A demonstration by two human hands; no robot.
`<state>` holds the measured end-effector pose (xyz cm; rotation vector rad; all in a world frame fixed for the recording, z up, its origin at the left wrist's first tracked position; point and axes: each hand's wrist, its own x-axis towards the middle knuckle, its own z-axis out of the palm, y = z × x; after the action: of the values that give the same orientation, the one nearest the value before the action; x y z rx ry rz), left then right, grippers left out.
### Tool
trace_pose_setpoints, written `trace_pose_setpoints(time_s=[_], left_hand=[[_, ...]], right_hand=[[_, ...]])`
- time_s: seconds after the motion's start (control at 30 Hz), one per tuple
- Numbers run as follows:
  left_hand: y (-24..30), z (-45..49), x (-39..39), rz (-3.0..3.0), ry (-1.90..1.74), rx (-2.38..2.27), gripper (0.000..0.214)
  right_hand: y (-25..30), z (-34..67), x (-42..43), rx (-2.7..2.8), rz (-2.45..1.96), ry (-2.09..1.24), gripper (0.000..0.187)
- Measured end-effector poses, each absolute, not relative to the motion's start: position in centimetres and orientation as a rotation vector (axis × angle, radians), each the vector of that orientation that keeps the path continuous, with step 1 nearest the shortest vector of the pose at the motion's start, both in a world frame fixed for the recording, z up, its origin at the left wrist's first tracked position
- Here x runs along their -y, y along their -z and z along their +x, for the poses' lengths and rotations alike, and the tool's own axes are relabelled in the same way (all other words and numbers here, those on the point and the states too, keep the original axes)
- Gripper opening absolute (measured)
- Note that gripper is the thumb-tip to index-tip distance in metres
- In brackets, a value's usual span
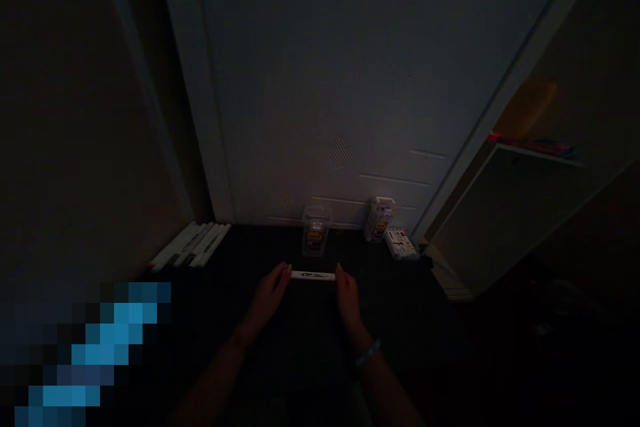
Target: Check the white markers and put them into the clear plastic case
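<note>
A white marker pen [313, 275] lies level between my two hands, above the dark tabletop. Its left end is pinched by my left hand [273, 288], and its right end by my right hand [347, 288], which has a band on the wrist. Dark print shows along the barrel. Just beyond the marker stands a clear plastic case [317, 232] with a coloured label. At the left edge of the table, several white markers [193, 245] lie side by side.
A second clear case [380, 220] stands at the back right, beside a white printed pack [401, 244]. Behind the dark table [400, 307] rises a pale panel [320, 80] with heart patterns. A shelf unit [500, 213] is at the right. A pixelated patch covers the lower left.
</note>
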<state>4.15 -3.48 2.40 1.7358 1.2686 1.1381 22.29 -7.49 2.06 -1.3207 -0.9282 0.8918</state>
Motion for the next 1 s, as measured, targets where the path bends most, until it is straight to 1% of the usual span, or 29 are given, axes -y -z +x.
trace_pose_setpoints(time_s=[0.23,0.37,0.5,0.63,1.0], left_hand=[[-3.2,4.1,3.6,1.776,-1.213,-1.262,0.031],[-3.5,4.2,3.8,1.829,-1.154,-1.212,0.033],[-3.4,4.4,4.0,1.832,-1.144,-1.271,0.035],[-3.4,4.4,4.1,1.873,-1.105,-1.301,0.039],[-2.0,4.0,3.3,1.733,-1.196,-1.318,0.039]], right_hand=[[-1.9,22.2,7.4,0.955,-1.346,-0.850,0.046],[-2.1,22.2,7.5,0.919,-1.365,-0.871,0.046],[-2.5,22.1,7.6,0.896,-1.347,-0.894,0.047],[-2.7,22.0,7.8,0.939,-1.395,-0.844,0.049],[-2.4,22.0,8.2,1.060,-1.375,-0.796,0.045]])
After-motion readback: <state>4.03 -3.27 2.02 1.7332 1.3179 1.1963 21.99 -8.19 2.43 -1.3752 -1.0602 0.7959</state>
